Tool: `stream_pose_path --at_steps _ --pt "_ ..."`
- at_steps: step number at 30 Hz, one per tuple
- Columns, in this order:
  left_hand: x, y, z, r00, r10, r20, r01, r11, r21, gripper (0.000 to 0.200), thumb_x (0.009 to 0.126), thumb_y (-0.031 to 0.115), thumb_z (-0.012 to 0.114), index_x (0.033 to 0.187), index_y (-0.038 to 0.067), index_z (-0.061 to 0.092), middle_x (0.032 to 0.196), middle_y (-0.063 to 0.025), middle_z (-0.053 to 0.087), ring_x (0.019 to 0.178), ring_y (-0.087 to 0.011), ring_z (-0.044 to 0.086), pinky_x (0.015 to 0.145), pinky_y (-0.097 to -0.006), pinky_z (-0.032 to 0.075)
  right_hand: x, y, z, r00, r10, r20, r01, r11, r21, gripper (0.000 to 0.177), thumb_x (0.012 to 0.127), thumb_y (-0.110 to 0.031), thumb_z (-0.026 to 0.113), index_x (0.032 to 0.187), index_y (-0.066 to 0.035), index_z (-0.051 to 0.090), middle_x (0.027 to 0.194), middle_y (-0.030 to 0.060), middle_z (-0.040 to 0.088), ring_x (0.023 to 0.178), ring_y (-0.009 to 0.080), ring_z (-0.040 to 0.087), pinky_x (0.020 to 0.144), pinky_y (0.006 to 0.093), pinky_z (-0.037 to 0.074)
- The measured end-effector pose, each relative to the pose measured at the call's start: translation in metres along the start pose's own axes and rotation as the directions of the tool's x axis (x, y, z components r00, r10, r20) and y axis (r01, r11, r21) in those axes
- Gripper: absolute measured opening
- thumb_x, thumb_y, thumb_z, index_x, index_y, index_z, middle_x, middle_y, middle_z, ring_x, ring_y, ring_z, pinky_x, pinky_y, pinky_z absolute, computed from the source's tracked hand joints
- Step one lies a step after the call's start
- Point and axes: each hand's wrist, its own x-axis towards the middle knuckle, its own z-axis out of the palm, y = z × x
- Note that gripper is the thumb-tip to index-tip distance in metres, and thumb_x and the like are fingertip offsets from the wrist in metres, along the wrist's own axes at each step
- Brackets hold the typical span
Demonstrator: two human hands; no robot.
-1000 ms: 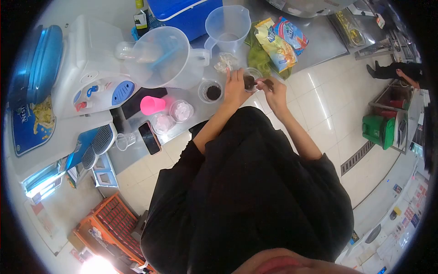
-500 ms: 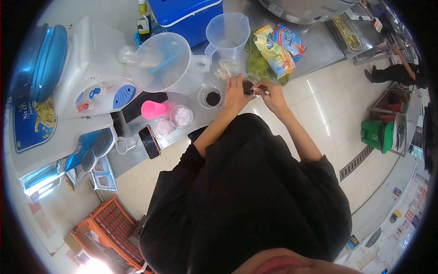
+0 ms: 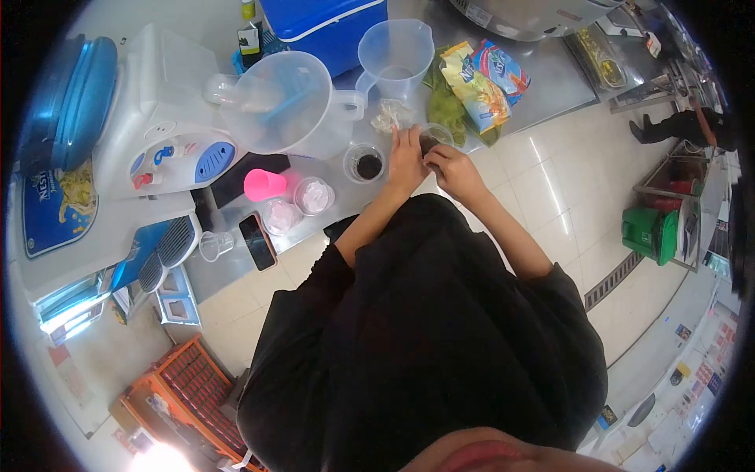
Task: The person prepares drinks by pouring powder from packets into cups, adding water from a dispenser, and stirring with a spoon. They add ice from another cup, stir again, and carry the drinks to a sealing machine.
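A clear plastic cup point(image 3: 442, 132) with dark contents stands near the front edge of the metal counter, partly hidden by my hands. My left hand point(image 3: 406, 160) is closed against its left side, fingers pointing up toward the back. My right hand point(image 3: 456, 175) is at the cup's near side, fingers pinched together close to my left fingertips; whatever lies in the pinch is hidden. Just left of my left hand stands a second clear cup point(image 3: 364, 164) with dark contents. Behind my left fingers lies a crumpled clear plastic bag point(image 3: 392, 116).
Behind are a large jug point(image 3: 287, 110), a smaller jug point(image 3: 397, 59) and a blue cooler box point(image 3: 322, 23). Nestea packets point(image 3: 476, 86) lie on green cloth. At left are a pink cup point(image 3: 264, 185), pink-filled cups point(image 3: 314, 197), a phone point(image 3: 257, 240) and a dispenser point(image 3: 161, 118).
My right hand has moved left, closer to my left hand, and now covers more of the cup. My left hand stays at the cup's side. The view has shifted slightly.
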Motion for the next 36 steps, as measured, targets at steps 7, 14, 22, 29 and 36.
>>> stream_pose_path --at_steps 7,14,22,29,36 --pt "0.003 0.009 -0.010 0.996 -0.082 -0.045 0.077 0.990 -0.114 0.093 0.062 0.030 0.088 0.133 -0.005 0.041 0.125 -0.0200 0.051 0.122 -0.0362 0.049 0.123 -0.0526 0.016 0.005 0.013 -0.010 0.820 0.568 -0.070 -0.470 0.738 0.483 0.015 0.092 -0.009 0.067 0.098 0.005 0.069 0.089 0.0135 0.073 0.077 0.0202 0.070 0.072 0.0327 0.054" --pt "0.000 0.007 -0.009 0.998 -0.032 -0.052 0.028 0.996 -0.085 0.087 0.063 0.020 0.085 0.132 -0.007 0.040 0.118 -0.0205 0.052 0.119 -0.0386 0.050 0.122 -0.0522 0.019 -0.034 -0.008 0.034 0.904 0.275 -0.327 -0.215 0.954 0.207 0.015 0.087 0.006 0.066 0.100 0.000 0.069 0.102 0.0133 0.070 0.090 0.0238 0.069 0.081 0.0310 0.055" --pt "0.001 0.001 -0.007 1.000 -0.005 -0.027 0.002 0.997 -0.080 0.079 0.065 0.017 0.078 0.130 -0.008 0.041 0.126 -0.0224 0.051 0.124 -0.0393 0.047 0.121 -0.0548 0.016 -0.012 -0.004 0.015 1.000 0.030 0.000 -0.029 0.998 -0.059 0.024 0.078 0.003 0.065 0.102 -0.001 0.067 0.101 0.0163 0.066 0.089 0.0357 0.065 0.080 0.0391 0.054" --pt "0.003 0.006 -0.008 0.997 -0.055 -0.061 0.049 0.993 -0.109 0.087 0.062 0.026 0.087 0.130 -0.006 0.042 0.118 -0.0183 0.052 0.119 -0.0359 0.050 0.122 -0.0534 0.018 -0.005 0.002 0.003 0.841 0.526 -0.124 -0.439 0.799 0.411 0.014 0.090 -0.005 0.067 0.099 0.005 0.069 0.088 0.0158 0.071 0.076 0.0206 0.070 0.068 0.0327 0.054" --pt "0.001 0.001 -0.011 0.999 -0.028 -0.024 0.026 0.996 -0.082 0.089 0.060 0.020 0.086 0.132 -0.005 0.040 0.119 -0.0179 0.052 0.119 -0.0354 0.051 0.122 -0.0542 0.018 -0.031 0.001 0.030 0.974 0.092 -0.208 -0.068 0.990 0.122 0.025 0.078 0.008 0.066 0.101 -0.001 0.069 0.103 0.0135 0.068 0.091 0.0308 0.068 0.078 0.0376 0.056"
